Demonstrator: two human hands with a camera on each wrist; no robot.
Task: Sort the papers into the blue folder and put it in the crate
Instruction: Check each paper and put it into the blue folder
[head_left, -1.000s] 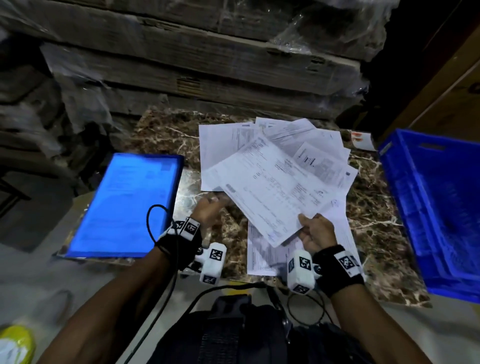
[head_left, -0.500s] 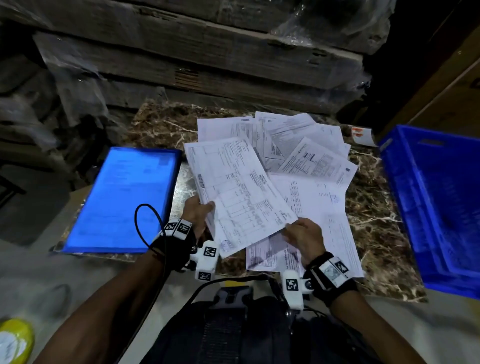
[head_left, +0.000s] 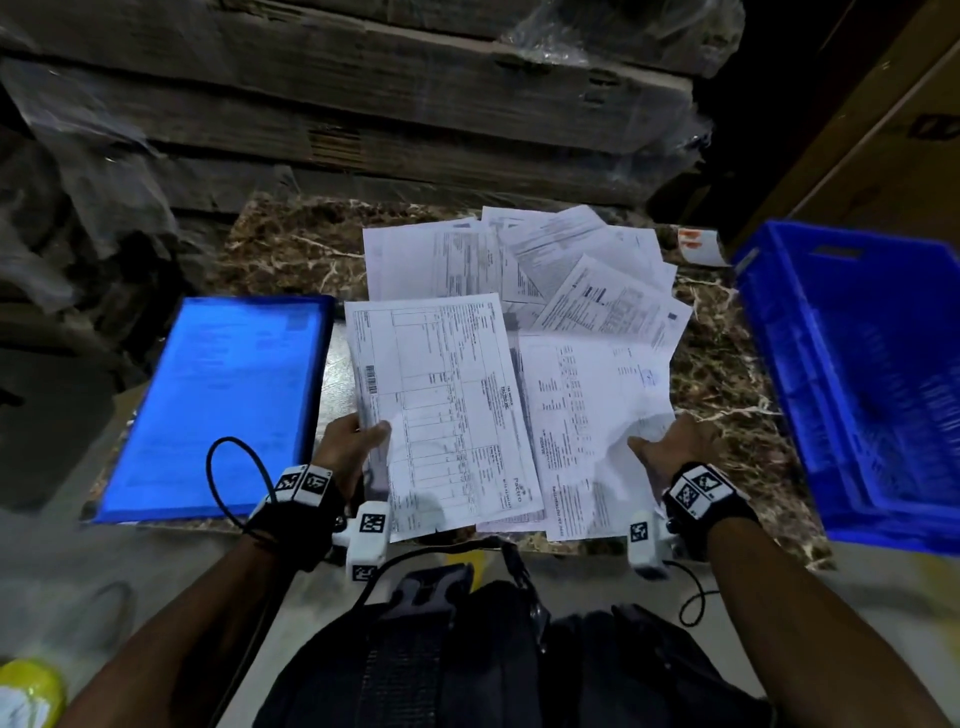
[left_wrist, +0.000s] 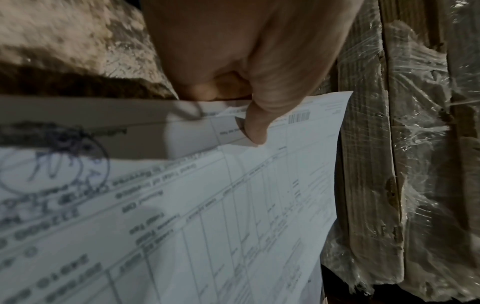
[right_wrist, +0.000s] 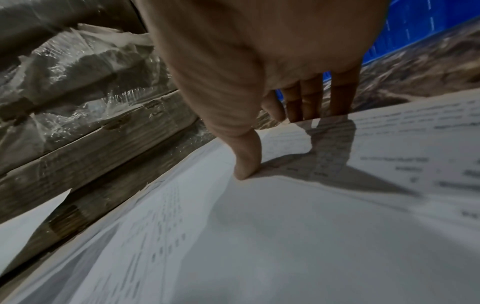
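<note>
The blue folder (head_left: 228, 395) lies shut and flat at the table's left. Several printed papers (head_left: 571, 260) are spread across the marble table (head_left: 291, 244). My left hand (head_left: 358, 441) pinches a sheet with a table grid (head_left: 441, 415) by its left edge, thumb on top (left_wrist: 255, 127), just right of the folder. My right hand (head_left: 670, 447) grips the right edge of a text sheet (head_left: 587, 415), with the thumb pressing on top (right_wrist: 246, 164) and the fingers under the edge. The blue crate (head_left: 779, 364) stands at the right, empty as far as I can see.
Plastic-wrapped stacks of flat cardboard (head_left: 415, 104) rise behind the table. A small white card with red marks (head_left: 698, 247) lies at the table's far right corner. Cardboard boxes (head_left: 883, 130) stand behind the crate. A yellow object (head_left: 26, 691) lies on the floor at lower left.
The grid sheet passed from my right hand to my left and swung upright beside the folder. My right hand moved right and took the edge of the text sheet.
</note>
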